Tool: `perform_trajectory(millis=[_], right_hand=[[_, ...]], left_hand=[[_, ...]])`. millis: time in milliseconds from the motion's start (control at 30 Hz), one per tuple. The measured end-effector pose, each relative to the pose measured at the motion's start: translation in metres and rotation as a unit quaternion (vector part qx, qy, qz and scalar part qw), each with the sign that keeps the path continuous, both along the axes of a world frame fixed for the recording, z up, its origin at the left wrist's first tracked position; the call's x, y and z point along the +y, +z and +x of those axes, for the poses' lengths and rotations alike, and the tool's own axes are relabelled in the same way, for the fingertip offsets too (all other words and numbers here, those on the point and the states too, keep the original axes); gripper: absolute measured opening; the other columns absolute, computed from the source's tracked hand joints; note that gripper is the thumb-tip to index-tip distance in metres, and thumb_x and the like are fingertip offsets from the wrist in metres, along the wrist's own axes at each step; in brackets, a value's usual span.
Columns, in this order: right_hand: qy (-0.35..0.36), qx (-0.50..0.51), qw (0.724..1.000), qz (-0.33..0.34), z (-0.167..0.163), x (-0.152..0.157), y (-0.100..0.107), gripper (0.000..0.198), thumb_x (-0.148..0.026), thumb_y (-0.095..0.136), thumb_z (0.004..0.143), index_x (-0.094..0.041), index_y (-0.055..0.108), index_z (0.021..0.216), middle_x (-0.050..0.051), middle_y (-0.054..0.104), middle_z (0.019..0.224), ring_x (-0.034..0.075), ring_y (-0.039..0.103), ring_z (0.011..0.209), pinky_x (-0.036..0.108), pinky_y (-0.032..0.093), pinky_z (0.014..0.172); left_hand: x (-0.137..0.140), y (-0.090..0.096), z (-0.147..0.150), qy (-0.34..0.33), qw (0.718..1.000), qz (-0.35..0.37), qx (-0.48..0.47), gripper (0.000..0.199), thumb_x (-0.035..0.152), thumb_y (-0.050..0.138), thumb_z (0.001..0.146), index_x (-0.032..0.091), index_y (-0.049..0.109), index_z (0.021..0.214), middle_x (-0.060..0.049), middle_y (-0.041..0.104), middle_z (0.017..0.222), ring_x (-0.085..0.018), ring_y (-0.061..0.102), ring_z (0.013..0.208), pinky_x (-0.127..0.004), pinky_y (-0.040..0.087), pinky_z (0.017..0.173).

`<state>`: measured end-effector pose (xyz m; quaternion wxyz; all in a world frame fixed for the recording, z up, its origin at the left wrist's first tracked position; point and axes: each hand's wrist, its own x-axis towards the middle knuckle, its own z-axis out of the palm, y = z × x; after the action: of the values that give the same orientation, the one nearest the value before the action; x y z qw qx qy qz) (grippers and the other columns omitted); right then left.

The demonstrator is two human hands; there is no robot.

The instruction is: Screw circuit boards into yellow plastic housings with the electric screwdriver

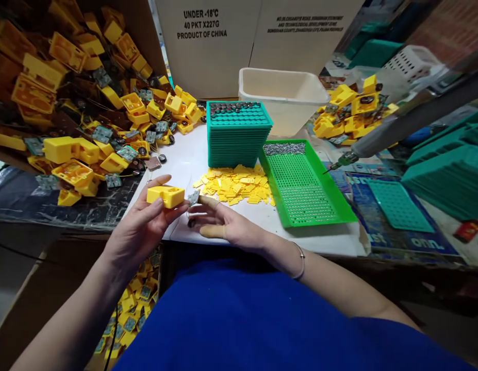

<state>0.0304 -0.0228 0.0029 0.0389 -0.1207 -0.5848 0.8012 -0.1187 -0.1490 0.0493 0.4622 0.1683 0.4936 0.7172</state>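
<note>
My left hand is closed round a small yellow plastic housing, thumb on its near side and fingers beneath. Just right of the housing is a small grey circuit board, with thin wires near it. My right hand reaches in from the right, thumb and fingers apart, its index fingertip at the board's edge. Yellowish covers sit on its thumb and index finger. A small black round part hangs by the right fingers; whether they touch it is unclear.
Yellow flat pieces lie ahead, before stacked teal trays. Right of them are a green basket with metal screws and a powered screwdriver. Wired yellow housings heap up at left. A white tub stands behind.
</note>
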Motion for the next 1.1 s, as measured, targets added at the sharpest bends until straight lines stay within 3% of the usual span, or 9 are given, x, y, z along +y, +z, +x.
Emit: perform_trajectory(millis=[100,200,333,467,600,733,867,967,1100], right_hand=[[-0.003,-0.035,0.994,-0.108,-0.007,-0.002,0.001,0.064,-0.018,0.071,0.074,-0.022,0.046,0.132,0.008,0.064,0.117,0.014,0.067,0.1,0.03,0.054,0.091],[-0.103,-0.065,0.99,-0.066,-0.007,0.002,-0.003,0.06,-0.019,0.071,0.074,-0.021,0.046,0.128,0.004,0.065,0.103,0.012,0.068,0.088,0.028,0.054,0.082],[-0.172,0.007,0.949,0.264,-0.003,0.002,-0.008,0.031,-0.021,0.061,0.085,-0.018,0.057,0.116,0.006,0.065,0.101,0.012,0.063,0.085,0.029,0.052,0.082],[-0.005,0.093,0.818,0.568,-0.012,-0.007,-0.005,0.027,-0.033,0.049,0.097,-0.015,0.064,0.11,0.009,0.066,0.098,0.015,0.06,0.085,0.028,0.048,0.075],[0.09,0.049,0.699,0.708,-0.032,-0.016,0.001,0.036,-0.043,0.044,0.098,-0.015,0.065,0.106,0.01,0.064,0.097,0.017,0.057,0.082,0.028,0.041,0.065],[0.08,0.017,0.69,0.719,-0.052,-0.019,0.005,0.031,-0.036,0.045,0.099,-0.014,0.063,0.11,0.012,0.062,0.101,0.017,0.056,0.086,0.027,0.041,0.067],[0.112,0.001,0.682,0.722,-0.066,-0.018,0.007,0.024,-0.016,0.043,0.098,-0.012,0.065,0.107,0.013,0.063,0.099,0.019,0.057,0.091,0.028,0.042,0.07],[0.111,-0.021,0.71,0.695,-0.065,-0.013,0.009,0.027,-0.011,0.04,0.097,-0.011,0.065,0.105,0.013,0.066,0.097,0.019,0.059,0.089,0.028,0.043,0.072],[0.053,-0.05,0.798,0.599,-0.047,-0.003,0.009,0.022,-0.014,0.047,0.095,-0.012,0.066,0.105,0.012,0.07,0.104,0.018,0.062,0.093,0.029,0.045,0.084]], left_hand=[[0.001,-0.012,-0.003,0.039,0.996,-0.037,0.065,0.042,0.038,0.083,0.067,0.021,0.06,0.098,0.0,0.071,0.094,-0.015,0.071,0.084,-0.027,0.059,0.081],[0.0,-0.024,-0.016,0.051,0.96,-0.144,0.236,0.039,0.049,0.076,0.071,0.02,0.055,0.087,0.001,0.067,0.077,-0.016,0.067,0.066,-0.029,0.056,0.065],[-0.007,-0.031,-0.043,0.105,0.775,-0.249,0.571,0.031,0.049,0.062,0.079,0.021,0.056,0.07,-0.005,0.063,0.079,-0.022,0.062,0.076,-0.034,0.05,0.069],[-0.02,-0.03,-0.068,0.105,0.659,-0.314,0.675,0.027,0.046,0.054,0.084,0.022,0.064,0.089,-0.009,0.065,0.093,-0.027,0.064,0.087,-0.041,0.05,0.079],[-0.035,-0.021,-0.085,0.046,0.636,-0.264,0.724,0.035,0.031,0.042,0.089,0.018,0.065,0.113,-0.014,0.061,0.12,-0.029,0.06,0.113,-0.043,0.047,0.099],[-0.042,-0.014,-0.105,-0.05,0.634,-0.193,0.747,0.048,0.018,0.045,0.079,0.018,0.063,0.123,-0.015,0.054,0.137,-0.032,0.049,0.129,-0.048,0.037,0.111],[-0.037,-0.015,-0.12,-0.138,0.705,-0.148,0.679,0.043,0.027,0.059,0.075,0.028,0.07,0.117,-0.009,0.059,0.137,-0.035,0.051,0.128,-0.051,0.036,0.111],[-0.032,-0.013,-0.115,-0.178,0.723,-0.158,0.649,0.037,0.038,0.065,0.075,0.029,0.074,0.11,-0.01,0.065,0.128,-0.034,0.058,0.118,-0.047,0.044,0.104],[-0.031,-0.007,-0.096,-0.207,0.732,-0.156,0.63,0.038,0.041,0.066,0.077,0.029,0.074,0.112,-0.01,0.067,0.117,-0.03,0.063,0.105,-0.039,0.049,0.097]])
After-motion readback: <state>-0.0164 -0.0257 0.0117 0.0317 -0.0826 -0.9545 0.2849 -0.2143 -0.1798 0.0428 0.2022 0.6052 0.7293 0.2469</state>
